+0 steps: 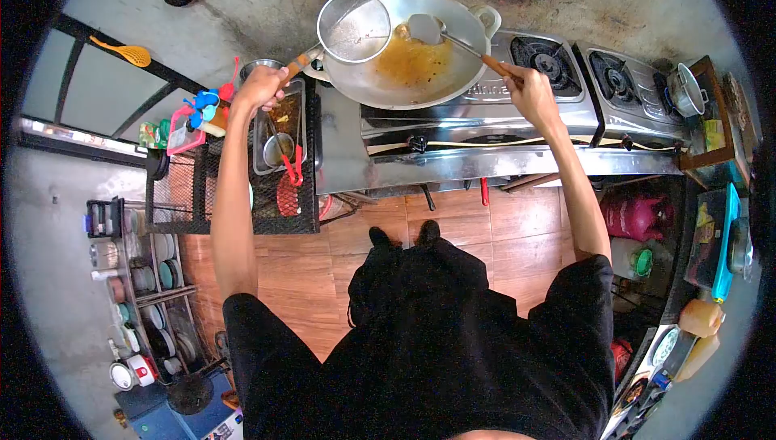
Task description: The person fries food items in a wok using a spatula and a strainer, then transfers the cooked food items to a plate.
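Note:
A large metal wok [331,80] with brownish oil in it sits on the stove at the top centre. My left hand [263,88] is closed around the wooden handle of a round mesh strainer [354,26], which hangs over the wok's left side. My right hand [532,94] grips the wooden handle of a metal spatula [424,29]. The spatula's blade is inside the wok, above the oil, beside a small brown piece of food [402,30].
Two gas burners [548,63] lie right of the wok, with a metal pot [686,92] at the far right. On the left, a black mesh rack [283,222] carries a metal tray [297,109], a ladle and red-handled tongs [293,167]. A pan hangs on the wall.

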A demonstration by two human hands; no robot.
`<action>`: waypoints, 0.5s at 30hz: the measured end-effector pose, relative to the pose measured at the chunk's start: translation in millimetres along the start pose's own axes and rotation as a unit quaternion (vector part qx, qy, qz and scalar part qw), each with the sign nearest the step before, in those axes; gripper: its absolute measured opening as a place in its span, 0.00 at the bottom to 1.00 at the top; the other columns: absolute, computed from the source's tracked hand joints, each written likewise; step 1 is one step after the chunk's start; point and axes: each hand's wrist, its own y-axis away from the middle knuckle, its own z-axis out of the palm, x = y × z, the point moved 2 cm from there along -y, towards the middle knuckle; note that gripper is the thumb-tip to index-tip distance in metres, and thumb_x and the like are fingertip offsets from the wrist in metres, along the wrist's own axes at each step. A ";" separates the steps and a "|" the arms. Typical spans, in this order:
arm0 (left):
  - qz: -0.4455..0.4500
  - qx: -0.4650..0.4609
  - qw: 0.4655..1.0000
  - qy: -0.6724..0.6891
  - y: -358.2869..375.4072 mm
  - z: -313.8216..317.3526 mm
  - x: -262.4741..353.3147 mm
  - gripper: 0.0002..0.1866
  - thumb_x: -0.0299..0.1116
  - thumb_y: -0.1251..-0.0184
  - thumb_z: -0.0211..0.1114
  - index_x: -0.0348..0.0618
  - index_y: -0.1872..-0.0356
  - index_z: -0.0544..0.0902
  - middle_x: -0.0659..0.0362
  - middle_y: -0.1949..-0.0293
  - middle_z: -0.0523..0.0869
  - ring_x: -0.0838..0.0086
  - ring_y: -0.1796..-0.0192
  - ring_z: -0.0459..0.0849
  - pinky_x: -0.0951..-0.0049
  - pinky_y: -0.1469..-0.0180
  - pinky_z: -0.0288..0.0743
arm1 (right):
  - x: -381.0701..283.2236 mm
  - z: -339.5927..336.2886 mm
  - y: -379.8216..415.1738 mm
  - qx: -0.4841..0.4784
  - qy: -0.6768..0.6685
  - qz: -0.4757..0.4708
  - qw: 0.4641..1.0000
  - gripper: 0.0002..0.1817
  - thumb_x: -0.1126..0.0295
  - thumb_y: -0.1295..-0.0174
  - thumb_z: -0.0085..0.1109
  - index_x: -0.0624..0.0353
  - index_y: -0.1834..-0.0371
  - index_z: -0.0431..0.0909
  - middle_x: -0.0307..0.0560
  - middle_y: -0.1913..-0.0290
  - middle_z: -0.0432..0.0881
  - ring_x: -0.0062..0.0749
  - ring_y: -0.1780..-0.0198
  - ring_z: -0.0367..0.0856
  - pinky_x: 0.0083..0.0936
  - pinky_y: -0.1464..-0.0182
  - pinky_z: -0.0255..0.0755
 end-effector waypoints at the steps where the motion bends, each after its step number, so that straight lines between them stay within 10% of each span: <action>1: 0.002 0.010 1.000 -0.013 0.8 1.1 0.3 0.19 0.45 0.29 0.52 0.37 0.71 0.74 0.64 0.85 0.71 0.83 0.89 0.60 0.78 0.88 0.50 | 8.3 2.9 -2.5 0.005 0.004 -0.002 1.000 0.16 0.74 0.42 0.58 0.65 0.50 0.78 0.69 0.70 0.79 0.48 0.71 0.82 0.33 0.65 0.73; 9: 0.012 0.016 0.997 -0.071 -4.0 25.9 3.6 0.19 0.44 0.28 0.51 0.34 0.69 0.75 0.64 0.86 0.70 0.83 0.90 0.62 0.78 0.88 0.51 | 3.3 -13.1 -16.6 -0.003 -0.010 -0.008 1.000 0.16 0.73 0.43 0.57 0.60 0.51 0.80 0.68 0.70 0.78 0.57 0.66 0.81 0.39 0.64 0.73; 15: 0.001 -0.031 0.998 -0.060 -1.8 42.9 6.3 0.19 0.44 0.29 0.52 0.36 0.70 0.75 0.65 0.85 0.70 0.84 0.90 0.60 0.77 0.87 0.50 | 2.7 -20.9 -8.0 -0.003 -0.015 -0.005 1.000 0.16 0.72 0.42 0.59 0.65 0.50 0.78 0.67 0.72 0.79 0.40 0.71 0.83 0.32 0.64 0.72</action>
